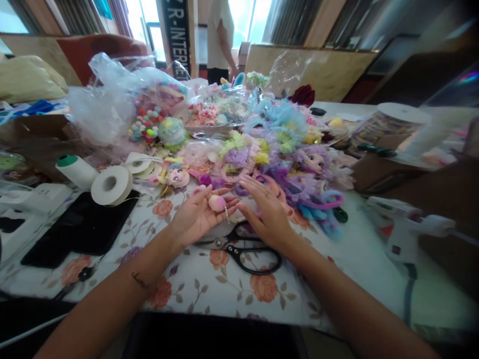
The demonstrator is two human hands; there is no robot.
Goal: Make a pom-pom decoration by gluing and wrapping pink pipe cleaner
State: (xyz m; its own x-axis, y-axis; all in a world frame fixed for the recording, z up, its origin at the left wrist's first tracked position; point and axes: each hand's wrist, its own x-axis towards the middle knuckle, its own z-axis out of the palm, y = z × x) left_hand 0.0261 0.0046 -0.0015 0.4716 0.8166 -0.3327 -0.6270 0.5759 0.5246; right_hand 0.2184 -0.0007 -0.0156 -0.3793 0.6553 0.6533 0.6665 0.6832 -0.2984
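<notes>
My left hand is turned palm up, holding a small pink and yellow pompom on its fingers. A short strand of white beads hangs from the pompom. Just to the right, my right hand has its fingers stretched out and nothing in it. Its fingertips are near those of the left hand. Below both hands lie black-handled scissors on the flowered tablecloth. Beyond the fingers are a doll head with pastel hair and a purple pompom.
Trims and plastic bags heap up behind. At left are a tape roll, a thread cone and a black phone-like slab. A glue gun lies at right by a cardboard box. A person stands at the back.
</notes>
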